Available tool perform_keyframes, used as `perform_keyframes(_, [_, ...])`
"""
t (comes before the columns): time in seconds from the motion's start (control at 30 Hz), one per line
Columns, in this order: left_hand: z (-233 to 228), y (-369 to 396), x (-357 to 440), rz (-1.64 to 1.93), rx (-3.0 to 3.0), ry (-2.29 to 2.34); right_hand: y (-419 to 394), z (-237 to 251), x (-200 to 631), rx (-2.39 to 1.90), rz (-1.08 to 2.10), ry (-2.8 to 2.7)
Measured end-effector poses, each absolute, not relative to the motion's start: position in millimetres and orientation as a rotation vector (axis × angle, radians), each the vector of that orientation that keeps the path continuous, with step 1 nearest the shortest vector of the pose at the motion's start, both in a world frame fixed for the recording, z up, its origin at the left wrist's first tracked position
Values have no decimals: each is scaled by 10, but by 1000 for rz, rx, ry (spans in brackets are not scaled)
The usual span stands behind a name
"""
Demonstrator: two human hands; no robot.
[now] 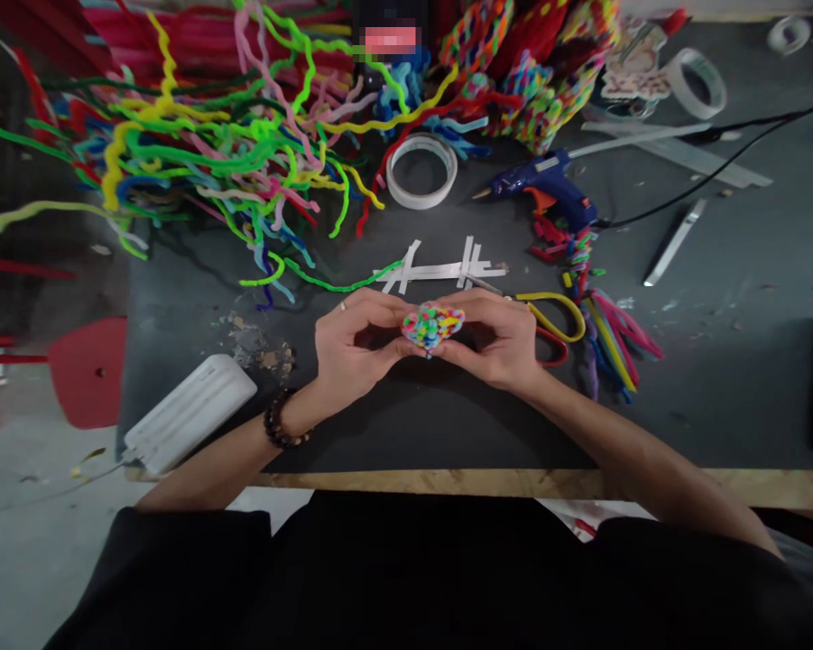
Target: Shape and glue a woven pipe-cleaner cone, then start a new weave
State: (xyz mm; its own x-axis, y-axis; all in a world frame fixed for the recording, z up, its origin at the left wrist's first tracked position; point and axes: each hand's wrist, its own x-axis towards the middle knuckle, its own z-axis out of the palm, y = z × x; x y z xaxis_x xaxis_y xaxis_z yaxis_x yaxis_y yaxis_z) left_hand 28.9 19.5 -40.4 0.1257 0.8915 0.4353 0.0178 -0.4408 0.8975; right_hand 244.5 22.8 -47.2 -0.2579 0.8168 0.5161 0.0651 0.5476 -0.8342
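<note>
Piece (433, 326), multicoloured — sides hidden by fingers (479, 309)

A white device (193, 411) lies near a red seat (78, 384); a slim silvery tool (675, 244) lies farther right.

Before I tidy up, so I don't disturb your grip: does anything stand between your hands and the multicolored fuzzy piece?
Nothing visible does: the left hand and right hand both touch the multicolored fuzzy piece, one from each side. The scissors lie beside the right hand, partly hidden by it, not between.
</note>
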Motion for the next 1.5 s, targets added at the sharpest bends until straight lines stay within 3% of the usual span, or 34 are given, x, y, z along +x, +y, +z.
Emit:
perform_keyframes(0.7, [-435, 215, 252, 1427, 1719, 825, 182, -468, 2444, -741, 793, -1742])
perform_keyframes(0.97, [-387, 179, 225, 1440, 1944, 935, 33, -456, 2393, -951, 487, -1803])
perform_keyframes(1.5, [-361, 43, 248, 1539, 2212, 862, 58, -519, 2444, -636, 414, -1842])
